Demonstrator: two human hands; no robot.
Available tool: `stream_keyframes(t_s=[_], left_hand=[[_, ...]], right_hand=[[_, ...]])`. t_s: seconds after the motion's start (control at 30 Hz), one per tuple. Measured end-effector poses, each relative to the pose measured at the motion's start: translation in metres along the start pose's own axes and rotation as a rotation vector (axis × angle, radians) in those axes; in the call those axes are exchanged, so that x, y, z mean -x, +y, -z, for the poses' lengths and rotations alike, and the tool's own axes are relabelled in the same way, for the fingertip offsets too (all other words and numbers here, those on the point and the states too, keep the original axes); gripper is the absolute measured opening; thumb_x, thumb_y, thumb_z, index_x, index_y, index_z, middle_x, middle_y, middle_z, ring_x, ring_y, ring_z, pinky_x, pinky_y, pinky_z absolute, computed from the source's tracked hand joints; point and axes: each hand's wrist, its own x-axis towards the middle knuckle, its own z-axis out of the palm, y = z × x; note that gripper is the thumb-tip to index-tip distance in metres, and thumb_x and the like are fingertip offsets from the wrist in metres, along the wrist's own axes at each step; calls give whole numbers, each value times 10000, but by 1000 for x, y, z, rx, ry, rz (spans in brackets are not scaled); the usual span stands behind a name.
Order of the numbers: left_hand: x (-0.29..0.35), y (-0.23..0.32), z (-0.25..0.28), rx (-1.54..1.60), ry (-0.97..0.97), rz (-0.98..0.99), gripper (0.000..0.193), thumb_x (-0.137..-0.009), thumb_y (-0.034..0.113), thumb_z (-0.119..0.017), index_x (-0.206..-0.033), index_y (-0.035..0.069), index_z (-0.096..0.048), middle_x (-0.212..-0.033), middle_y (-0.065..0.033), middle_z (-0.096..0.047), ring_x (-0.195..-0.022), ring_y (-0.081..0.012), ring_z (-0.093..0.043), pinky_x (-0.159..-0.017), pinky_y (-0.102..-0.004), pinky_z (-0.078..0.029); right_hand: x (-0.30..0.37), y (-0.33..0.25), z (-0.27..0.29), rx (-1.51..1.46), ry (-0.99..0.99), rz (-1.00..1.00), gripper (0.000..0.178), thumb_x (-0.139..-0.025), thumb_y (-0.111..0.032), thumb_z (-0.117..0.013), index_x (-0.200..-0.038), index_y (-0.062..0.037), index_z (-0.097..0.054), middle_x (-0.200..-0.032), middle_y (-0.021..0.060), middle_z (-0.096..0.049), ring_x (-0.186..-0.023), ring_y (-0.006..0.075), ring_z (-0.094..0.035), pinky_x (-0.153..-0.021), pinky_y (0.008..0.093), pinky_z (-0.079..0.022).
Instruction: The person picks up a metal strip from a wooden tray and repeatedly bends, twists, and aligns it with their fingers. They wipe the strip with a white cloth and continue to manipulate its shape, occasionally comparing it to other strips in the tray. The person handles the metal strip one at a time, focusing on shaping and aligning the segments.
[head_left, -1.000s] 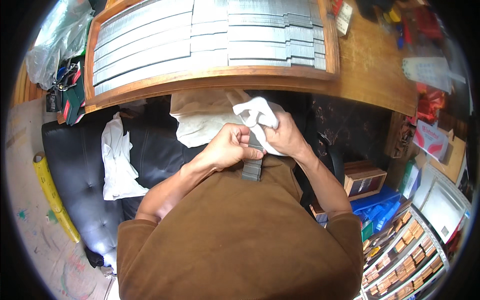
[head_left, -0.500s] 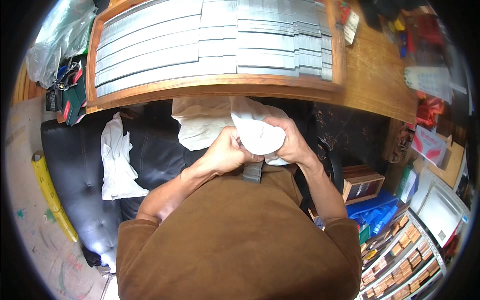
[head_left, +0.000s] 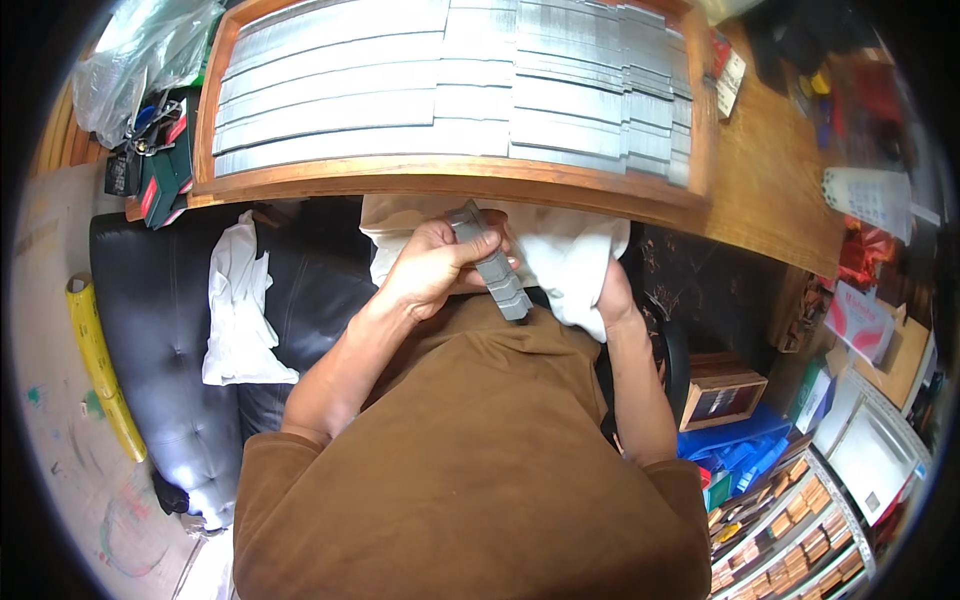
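Observation:
My left hand (head_left: 430, 265) is closed around a stepped stack of grey metal pieces (head_left: 504, 288), thumb across its top. The stack slants down toward my brown shirt. Beside it, a white cloth (head_left: 570, 255) drapes from my right hand (head_left: 618, 300), whose fingers are mostly hidden in its folds. A cream cloth (head_left: 384, 245) lies behind my left hand, under the table edge. Just beyond both hands is a wooden tray (head_left: 450, 166) holding rows of flat grey metal pieces (head_left: 330, 105).
A black padded seat (head_left: 150, 330) with another white cloth (head_left: 240, 305) on it is at my left, near a yellow roll (head_left: 105, 370). On the wooden table (head_left: 765, 190) stands a clear plastic cup (head_left: 865, 195). To the right are a small wooden box (head_left: 722, 388) and a rack of wooden blocks (head_left: 800, 530).
The white cloth has come away from the grey stack, which now shows in my left hand. My right hand has moved right with the cloth. The view has shifted slightly.

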Motion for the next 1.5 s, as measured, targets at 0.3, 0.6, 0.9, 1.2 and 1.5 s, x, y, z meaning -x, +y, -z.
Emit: stream_keyframes(t_s=[0.3, 0.6, 0.9, 1.2, 1.5], left_hand=[[-10, -32, -12, -259, 126, -215, 167, -1009, 118, -603, -1100, -12, -657, -949, -50, -684, -792, -104, -641, -634, -235, -536], [-12, -21, 4, -244, 89, -155, 176, -1009, 119, -602, -1089, -23, -669, -961, -50, -698, -773, -101, -640, -623, -243, -535], [-14, -39, -5, -123, 134, -391, 147, -993, 110, -621, -1024, -16, -692, -897, -36, -692, -759, -80, -625, -607, -238, -522], [-6, -13, -1, 98, 54, -158, 190, -995, 127, -629, -1037, -55, -662, -979, -104, -700, -849, -147, -693, -682, -240, -600], [16, 17, 3, 140, 56, -206, 281, -1021, 160, -583, -1145, -92, -567, -1092, -208, -670, -1036, -309, -700, -902, -402, -614]], right_hand=[[7, 14, -88, 1072, 101, 158, 248, -970, -225, -678, -953, 19, -722, -774, 14, -683, -713, 90, -595, -636, 289, -491], [7, 27, -98, 577, 96, 137, 151, -947, -130, -709, -962, 21, -714, -823, -15, -675, -678, 57, -575, -603, 224, -452], [-10, 35, -98, 973, 219, 466, 161, -948, -35, -584, -993, -12, -737, -867, 34, -742, -785, 106, -671, -695, 278, -531], [29, 7, -83, 356, 2, -10, 253, -939, -22, -607, -1181, 40, -648, -982, 16, -688, -810, 79, -639, -687, 228, -513], [59, -38, 21, 626, 726, 306, 344, -899, -100, -599, -1188, 87, -591, -1064, 155, -669, -933, 243, -680, -846, 363, -553]])
